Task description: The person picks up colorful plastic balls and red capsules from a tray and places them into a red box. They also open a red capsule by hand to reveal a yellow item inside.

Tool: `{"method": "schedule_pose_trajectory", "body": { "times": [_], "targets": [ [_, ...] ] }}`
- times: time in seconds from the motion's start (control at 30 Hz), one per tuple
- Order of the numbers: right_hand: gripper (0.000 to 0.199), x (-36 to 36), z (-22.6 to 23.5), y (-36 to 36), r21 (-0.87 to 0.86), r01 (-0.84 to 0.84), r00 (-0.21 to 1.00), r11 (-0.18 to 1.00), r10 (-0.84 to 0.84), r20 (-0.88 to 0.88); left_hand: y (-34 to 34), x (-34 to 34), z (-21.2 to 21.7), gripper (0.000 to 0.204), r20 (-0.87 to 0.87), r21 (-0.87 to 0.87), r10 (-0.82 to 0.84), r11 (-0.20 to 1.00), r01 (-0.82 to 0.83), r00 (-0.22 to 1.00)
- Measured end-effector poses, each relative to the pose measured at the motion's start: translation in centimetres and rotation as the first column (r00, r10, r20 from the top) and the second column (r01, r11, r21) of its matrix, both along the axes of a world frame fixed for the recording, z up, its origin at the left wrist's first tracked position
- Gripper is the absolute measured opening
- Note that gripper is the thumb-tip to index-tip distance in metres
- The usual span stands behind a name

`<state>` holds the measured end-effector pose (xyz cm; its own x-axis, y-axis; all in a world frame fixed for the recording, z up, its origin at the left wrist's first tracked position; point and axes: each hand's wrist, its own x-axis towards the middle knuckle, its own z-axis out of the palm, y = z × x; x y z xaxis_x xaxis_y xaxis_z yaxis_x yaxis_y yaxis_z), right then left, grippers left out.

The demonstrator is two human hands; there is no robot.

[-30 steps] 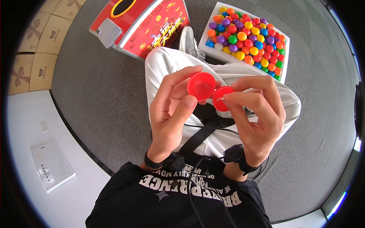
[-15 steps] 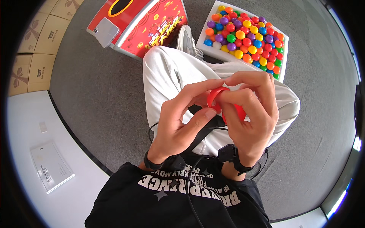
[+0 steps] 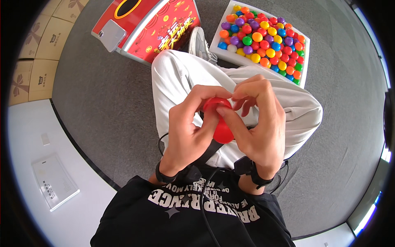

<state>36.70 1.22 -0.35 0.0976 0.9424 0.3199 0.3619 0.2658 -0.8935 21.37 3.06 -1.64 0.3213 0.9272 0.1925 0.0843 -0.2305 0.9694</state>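
Note:
A red plastic ball that looks opened into two halves (image 3: 223, 132) is between my hands, above my crossed legs. My left hand (image 3: 185, 129) pinches the upper half between thumb and curled fingers. With its thumb, my right hand (image 3: 263, 133) presses on the same piece from the other side, its index finger bent toward the far rim. The lower half hangs below the thumbs, its rounded side showing. Fingers hide the inside of the halves and whether they are joined.
Ahead to the right stands a white tray (image 3: 227, 54) full of coloured balls. A red printed box (image 3: 160, 35) with a round opening stands ahead left, a phone (image 3: 112, 36) on it. Cardboard boxes (image 3: 44, 78) are stacked at the far left. A black cable (image 3: 204, 206) runs down my shirt.
My hands and the red ball have shifted slightly left. The right index finger has come out of the ball, the right thumb now presses on it, and the lower half shows more.

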Motion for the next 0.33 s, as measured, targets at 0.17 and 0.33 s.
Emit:
{"method": "schedule_pose_trajectory", "body": {
  "times": [0.17,0.33],
  "targets": [
    [0.027,0.11,-0.14,-0.2,-0.063,-0.044,0.999,0.997,0.044,0.005,0.38,-0.04,-0.06,0.02,-0.045,-0.11,0.095,0.989,-0.099,0.994],
    [0.025,0.72,-0.48,-0.37,-0.121,-0.105,0.978,0.987,0.125,0.166,0.34,-0.15,-0.1,0.02,-0.118,-0.107,0.034,0.993,-0.046,0.992]
  ]
}}
